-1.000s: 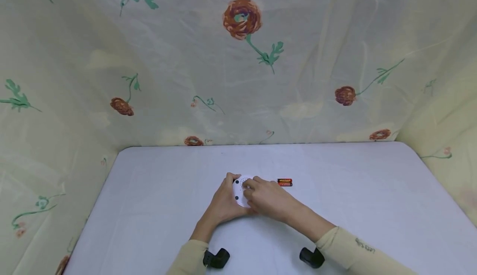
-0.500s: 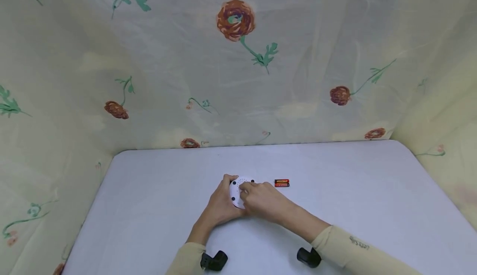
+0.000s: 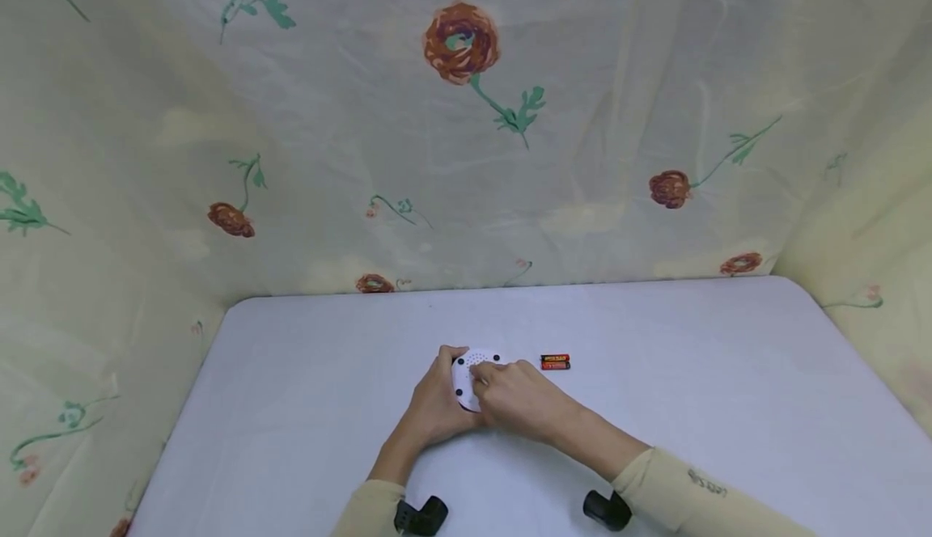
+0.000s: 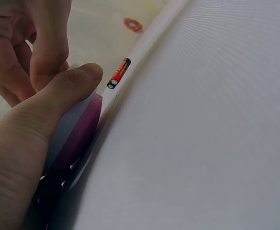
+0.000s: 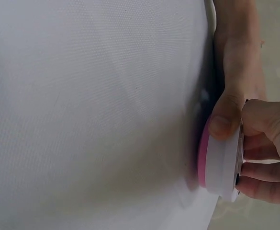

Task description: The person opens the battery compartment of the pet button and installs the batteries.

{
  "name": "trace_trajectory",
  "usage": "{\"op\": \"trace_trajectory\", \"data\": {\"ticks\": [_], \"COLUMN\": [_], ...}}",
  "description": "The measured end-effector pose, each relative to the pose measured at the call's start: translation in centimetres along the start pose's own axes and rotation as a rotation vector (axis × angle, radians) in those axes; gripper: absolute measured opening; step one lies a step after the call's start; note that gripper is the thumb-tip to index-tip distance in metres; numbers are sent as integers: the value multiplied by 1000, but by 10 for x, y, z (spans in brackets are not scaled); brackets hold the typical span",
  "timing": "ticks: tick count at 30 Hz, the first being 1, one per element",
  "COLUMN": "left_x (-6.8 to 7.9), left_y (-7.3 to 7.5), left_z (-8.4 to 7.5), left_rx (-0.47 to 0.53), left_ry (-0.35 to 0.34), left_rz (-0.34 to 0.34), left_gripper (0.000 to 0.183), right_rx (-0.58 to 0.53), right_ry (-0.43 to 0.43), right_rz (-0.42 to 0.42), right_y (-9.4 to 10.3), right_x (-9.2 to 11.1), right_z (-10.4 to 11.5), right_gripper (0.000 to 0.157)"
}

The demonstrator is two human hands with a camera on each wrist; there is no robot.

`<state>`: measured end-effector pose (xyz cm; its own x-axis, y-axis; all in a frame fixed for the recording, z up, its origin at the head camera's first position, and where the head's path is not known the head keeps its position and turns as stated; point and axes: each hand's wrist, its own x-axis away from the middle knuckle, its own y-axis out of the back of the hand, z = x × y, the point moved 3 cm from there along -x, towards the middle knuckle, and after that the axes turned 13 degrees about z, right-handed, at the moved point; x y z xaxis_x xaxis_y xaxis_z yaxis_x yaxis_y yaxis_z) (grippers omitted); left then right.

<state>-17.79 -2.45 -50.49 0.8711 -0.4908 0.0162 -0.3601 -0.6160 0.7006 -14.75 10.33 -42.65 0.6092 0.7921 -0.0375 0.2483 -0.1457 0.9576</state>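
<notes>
A round white device (image 3: 466, 386) with a pink rim is tilted up over the table, its face with small holes and dark round feet turned toward the head camera. My left hand (image 3: 439, 398) grips it by the edge, the thumb (image 4: 77, 84) lying across its side in the left wrist view. My right hand (image 3: 524, 399) has bent fingers touching the middle of that face. In the right wrist view, the right fingertips (image 5: 249, 184) meet the face, and the pink edge (image 5: 203, 158) shows below. Whatever may be between the right fingers is hidden.
Two red and black batteries (image 3: 555, 361) lie side by side on the white table (image 3: 692, 375), to the right of the device. A flower-printed curtain (image 3: 328, 116) stands behind and at both sides. Black wrist mounts (image 3: 607, 510) sit on both forearms.
My right fingers have shifted slightly on the device's face, uncovering another dark foot at the upper right. The left hand keeps its hold. The head view has shifted a little.
</notes>
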Motion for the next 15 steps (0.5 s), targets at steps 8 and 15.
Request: {"op": "trace_trajectory", "data": {"ticks": [8,15], "left_x": [-1,-2], "left_y": [3,-1], "left_z": [3,4], "left_rx": [-2,9], "left_ry": [-6,-14], "left_rz": [-17,5], "left_gripper": [90,90], "right_rx": [-126,-349], "right_ry": [-48,-99], "right_rz": [-16,30], "right_y": [2,-1], "right_x": [-1,13], "right_z": [-4,-15], "right_gripper": [7,14]}}
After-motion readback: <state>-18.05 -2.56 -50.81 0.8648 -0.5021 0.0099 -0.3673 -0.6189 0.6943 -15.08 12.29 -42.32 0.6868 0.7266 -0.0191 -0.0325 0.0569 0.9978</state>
